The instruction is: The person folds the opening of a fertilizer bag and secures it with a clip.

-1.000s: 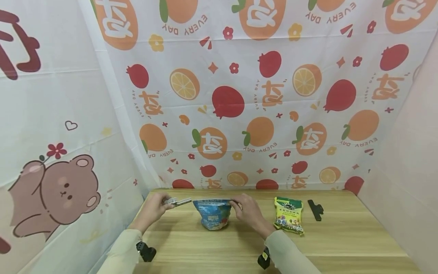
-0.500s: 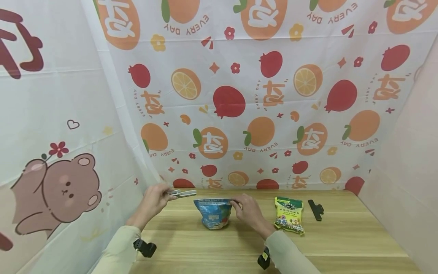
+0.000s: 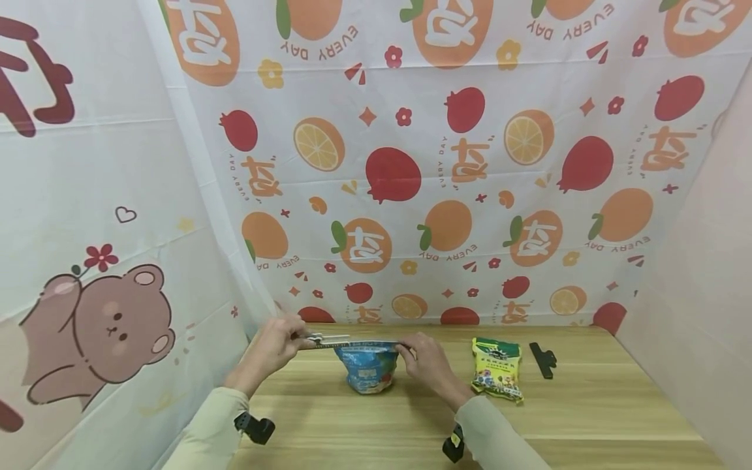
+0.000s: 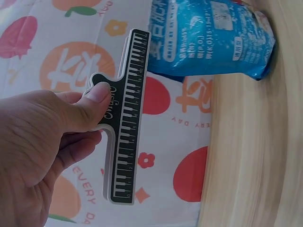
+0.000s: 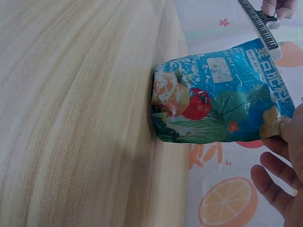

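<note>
My left hand (image 3: 276, 343) pinches a bag clip (image 4: 129, 118) by its handle, thumb on the word "Music". The clip is long, black and white, with a piano-key pattern. In the head view its end overlaps the top left corner of a blue bag (image 3: 368, 371). That bag stands upright on the table, with vegetables printed on its front in the right wrist view. At its top right corner my right hand (image 3: 425, 362) pinches the edge between thumb and forefinger; the other fingers are spread below, as the right wrist view shows.
A yellow and green packet (image 3: 496, 369) lies on the wooden table (image 3: 587, 418) to the right of my right hand. Beyond it is a black clip (image 3: 542, 361). Printed cloth (image 3: 435, 261) hangs behind the table's back edge, with another along the left side.
My left hand first lifts slightly, then moves right with the bag clip, bringing its end to the bag's top left corner. My right hand keeps its pinch on the bag.
</note>
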`<act>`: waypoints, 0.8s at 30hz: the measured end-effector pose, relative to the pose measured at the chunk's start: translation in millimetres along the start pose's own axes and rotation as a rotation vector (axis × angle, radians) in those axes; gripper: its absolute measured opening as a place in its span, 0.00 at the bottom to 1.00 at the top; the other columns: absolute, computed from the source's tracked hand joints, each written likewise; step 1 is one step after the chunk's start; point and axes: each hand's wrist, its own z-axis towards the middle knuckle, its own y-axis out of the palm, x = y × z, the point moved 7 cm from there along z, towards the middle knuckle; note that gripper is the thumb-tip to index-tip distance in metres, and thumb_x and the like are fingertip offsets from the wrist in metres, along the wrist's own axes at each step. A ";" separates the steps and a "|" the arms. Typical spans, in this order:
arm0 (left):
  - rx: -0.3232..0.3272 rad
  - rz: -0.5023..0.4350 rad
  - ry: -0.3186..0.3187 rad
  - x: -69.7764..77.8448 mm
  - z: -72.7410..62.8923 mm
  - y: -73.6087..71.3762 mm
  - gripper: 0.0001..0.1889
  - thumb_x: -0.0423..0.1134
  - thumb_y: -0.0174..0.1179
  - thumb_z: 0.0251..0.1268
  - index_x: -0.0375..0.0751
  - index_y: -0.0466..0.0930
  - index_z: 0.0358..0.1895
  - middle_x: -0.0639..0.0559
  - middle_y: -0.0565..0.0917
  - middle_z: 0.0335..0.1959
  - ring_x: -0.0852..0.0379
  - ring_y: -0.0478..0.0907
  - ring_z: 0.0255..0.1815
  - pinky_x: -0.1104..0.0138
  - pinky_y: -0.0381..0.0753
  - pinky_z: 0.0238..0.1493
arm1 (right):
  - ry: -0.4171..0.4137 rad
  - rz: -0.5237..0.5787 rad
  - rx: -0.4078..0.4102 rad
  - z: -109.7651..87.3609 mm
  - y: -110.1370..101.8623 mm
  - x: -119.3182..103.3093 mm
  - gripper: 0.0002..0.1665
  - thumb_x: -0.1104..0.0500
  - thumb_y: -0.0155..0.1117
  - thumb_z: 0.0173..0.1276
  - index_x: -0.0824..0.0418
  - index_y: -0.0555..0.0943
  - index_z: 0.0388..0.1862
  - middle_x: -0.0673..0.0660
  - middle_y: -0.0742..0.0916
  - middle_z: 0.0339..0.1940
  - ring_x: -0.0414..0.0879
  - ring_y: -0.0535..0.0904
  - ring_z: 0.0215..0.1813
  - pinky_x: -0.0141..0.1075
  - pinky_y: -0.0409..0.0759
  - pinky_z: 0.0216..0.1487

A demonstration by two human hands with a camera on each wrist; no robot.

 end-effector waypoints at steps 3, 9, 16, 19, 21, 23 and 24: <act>-0.013 -0.001 0.017 2.4 0.2 6.4 0.12 0.30 0.79 0.43 0.47 0.83 0.21 0.61 0.71 0.18 0.69 0.60 0.23 0.75 0.63 0.25 | -0.008 -0.001 0.003 0.0 -0.4 -0.6 0.06 0.58 0.67 0.72 0.52 0.90 0.38 0.47 0.90 0.31 0.34 0.71 0.29 0.27 0.68 0.31; -0.039 -0.009 0.007 2.9 1.9 18.1 0.13 0.30 0.79 0.44 0.47 0.81 0.20 0.62 0.69 0.17 0.70 0.58 0.23 0.75 0.61 0.26 | -0.011 0.013 0.000 1.5 -0.9 -1.6 0.07 0.59 0.66 0.73 0.52 0.90 0.38 0.47 0.90 0.30 0.41 0.75 0.28 0.28 0.68 0.31; -0.081 -0.010 -0.018 6.0 4.3 28.2 0.10 0.32 0.78 0.48 0.47 0.83 0.22 0.61 0.70 0.17 0.68 0.59 0.23 0.74 0.62 0.27 | -0.021 0.007 0.008 -0.5 -0.1 -1.6 0.07 0.58 0.66 0.73 0.53 0.90 0.39 0.48 0.91 0.33 0.37 0.79 0.32 0.30 0.75 0.33; -0.082 -0.015 -0.021 7.2 6.1 29.1 0.10 0.32 0.77 0.49 0.46 0.84 0.23 0.60 0.70 0.18 0.67 0.60 0.24 0.74 0.62 0.28 | -0.008 0.039 -0.007 -1.8 1.7 0.3 0.07 0.58 0.65 0.73 0.53 0.89 0.40 0.48 0.91 0.34 0.36 0.80 0.32 0.30 0.77 0.33; -0.078 -0.022 -0.028 7.0 6.5 28.7 0.09 0.31 0.78 0.48 0.45 0.85 0.24 0.61 0.72 0.18 0.67 0.61 0.24 0.74 0.64 0.28 | 0.011 0.081 -0.031 -2.3 3.1 1.9 0.07 0.58 0.64 0.74 0.53 0.89 0.41 0.49 0.90 0.34 0.35 0.78 0.31 0.29 0.76 0.32; -0.073 -0.029 -0.032 6.7 6.4 27.9 0.08 0.31 0.78 0.48 0.45 0.86 0.25 0.61 0.74 0.19 0.68 0.61 0.23 0.74 0.65 0.27 | 0.029 0.129 -0.054 -2.1 4.0 2.6 0.07 0.58 0.63 0.75 0.53 0.88 0.41 0.49 0.89 0.34 0.34 0.75 0.29 0.27 0.75 0.31; -0.071 -0.032 -0.032 6.5 6.5 27.7 0.08 0.31 0.78 0.47 0.45 0.87 0.25 0.61 0.74 0.19 0.68 0.61 0.23 0.75 0.65 0.27 | 0.037 0.147 -0.063 -1.8 4.2 2.8 0.07 0.58 0.63 0.75 0.53 0.88 0.41 0.50 0.89 0.34 0.33 0.75 0.30 0.27 0.75 0.31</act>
